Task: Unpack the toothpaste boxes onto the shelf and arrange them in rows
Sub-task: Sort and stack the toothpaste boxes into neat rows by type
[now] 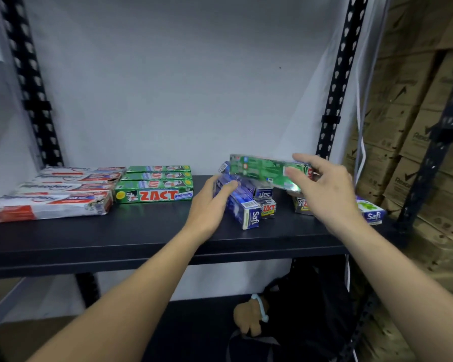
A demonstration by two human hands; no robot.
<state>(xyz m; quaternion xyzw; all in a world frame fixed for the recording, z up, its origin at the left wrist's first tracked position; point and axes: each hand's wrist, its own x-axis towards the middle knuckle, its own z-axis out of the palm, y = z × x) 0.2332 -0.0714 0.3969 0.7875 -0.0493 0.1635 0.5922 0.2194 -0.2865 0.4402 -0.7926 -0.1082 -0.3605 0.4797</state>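
On the black shelf [141,231], several white and red toothpaste boxes [53,202] lie in a row at the left. Three green Zact boxes [154,193] lie in a row beside them. My right hand [324,189] holds another green Zact box [262,169] by its right end, lifted above a loose pile. My left hand [209,205] rests on a blue Safi box [242,209] in that pile, fingers over its top. A small Zact box [268,209] stands behind it. Another Safi box [372,212] lies at the far right.
Black perforated uprights [332,100] frame the shelf against a white wall. Stacked brown cartons [416,142] stand to the right. On the lower shelf sits a black bag [311,322] with a brown plush charm [249,317].
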